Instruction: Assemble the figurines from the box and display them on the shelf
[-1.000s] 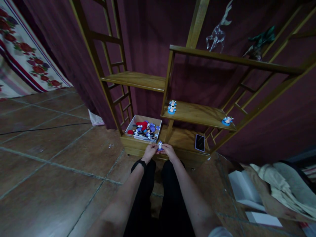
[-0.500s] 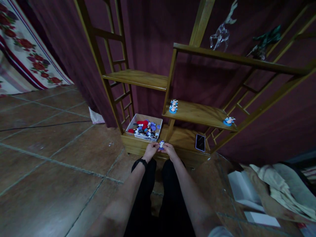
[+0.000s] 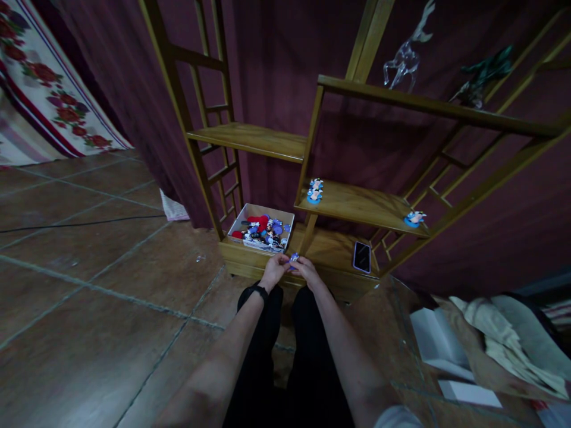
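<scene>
A small purple and white figurine (image 3: 294, 258) is pinched between my two hands, just in front of the low wooden shelf. My left hand (image 3: 274, 270) grips it from the left side, with a dark band on that wrist. From the right, the fingers of my right hand (image 3: 306, 269) close on it too, partly hiding its base. Just beyond my left hand stands an open cardboard box (image 3: 238, 241) holding a jumble of red, purple, white and black figurines (image 3: 267, 229).
Blue-based figurines stand on the middle shelf (image 3: 357, 205): a pair (image 3: 314, 191) at its left end, one (image 3: 414, 219) at its right. A phone (image 3: 361, 257) lies on the bottom shelf. Higher up are a clear deer ornament (image 3: 405, 62) and a green ornament (image 3: 488, 71). White boxes (image 3: 439, 339) lie at right.
The figurine has been turned or tilted between my fingers, so less of its white front shows. Both hands stay in nearly the same place.
</scene>
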Tool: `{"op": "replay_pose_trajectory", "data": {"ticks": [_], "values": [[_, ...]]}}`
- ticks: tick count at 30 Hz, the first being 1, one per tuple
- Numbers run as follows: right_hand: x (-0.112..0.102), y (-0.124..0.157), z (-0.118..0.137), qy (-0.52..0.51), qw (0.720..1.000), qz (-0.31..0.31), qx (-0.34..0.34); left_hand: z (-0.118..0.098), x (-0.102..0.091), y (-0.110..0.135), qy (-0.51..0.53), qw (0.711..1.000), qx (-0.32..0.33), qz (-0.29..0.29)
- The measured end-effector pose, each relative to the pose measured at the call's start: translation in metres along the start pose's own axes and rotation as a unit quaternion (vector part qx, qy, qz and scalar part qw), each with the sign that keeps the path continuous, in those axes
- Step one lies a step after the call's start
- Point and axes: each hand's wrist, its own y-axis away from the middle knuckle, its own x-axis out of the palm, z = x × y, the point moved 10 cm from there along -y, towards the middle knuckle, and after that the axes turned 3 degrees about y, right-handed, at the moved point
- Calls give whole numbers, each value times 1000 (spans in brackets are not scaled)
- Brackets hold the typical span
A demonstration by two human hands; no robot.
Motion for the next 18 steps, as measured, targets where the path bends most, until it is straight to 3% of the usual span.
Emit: {"op": "replay_pose_trajectory", "data": {"ticks": [12,18], "values": [[-6,-3,-2,-43,999,-28,-9,5,3,-4,-57,997,38,19],[-6,-4,-3,-65,998,-22,-9,10,7,-4,-53,998,23,36]]}}
